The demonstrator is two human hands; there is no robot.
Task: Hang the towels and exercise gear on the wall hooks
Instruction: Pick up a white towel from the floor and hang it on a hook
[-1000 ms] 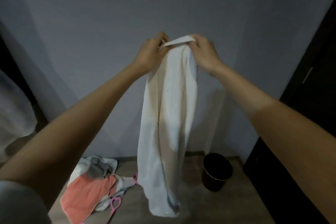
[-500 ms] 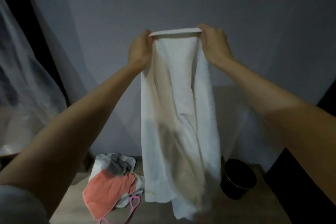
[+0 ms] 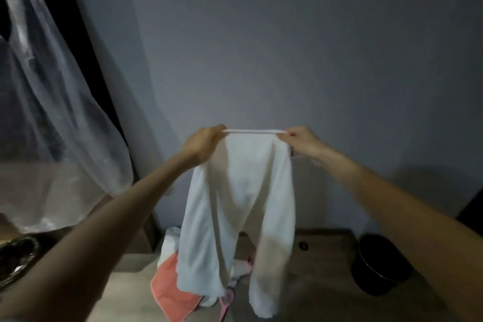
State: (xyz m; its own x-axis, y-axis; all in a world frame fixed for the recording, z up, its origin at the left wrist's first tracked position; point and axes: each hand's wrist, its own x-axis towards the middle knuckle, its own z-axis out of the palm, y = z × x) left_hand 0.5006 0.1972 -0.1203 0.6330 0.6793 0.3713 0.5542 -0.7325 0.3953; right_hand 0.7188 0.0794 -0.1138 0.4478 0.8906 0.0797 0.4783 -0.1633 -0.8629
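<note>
white towel (image 3: 243, 191) hangs in the air in front of a plain grey-blue wall (image 3: 287, 47), near the middle of the view and above a pale wooden floor (image 3: 321, 285). the left hand (image 3: 202, 142) and the right hand (image 3: 303, 141) each grip one end of its top edge, with the fingers curled around the cloth. this edge is stretched into a straight, level line between them.

the room is dim. on the left a clear plastic sheet (image 3: 52, 138) hangs in front of a dark opening. on the floor by the wall lies a small pile of cloths, partly hidden behind the towel, with an orange cloth (image 3: 170, 293) at its front and a pink plastic piece (image 3: 226, 300) just beside it. a black bin (image 3: 381, 266) stands on the floor at the right, well apart from the towel.

the long axis of the towel is vertical. its top edge runs from left to right and the cloth falls from there in two loose folds that point down to the floor. i cannot tell if the lower ends touch the floor.
</note>
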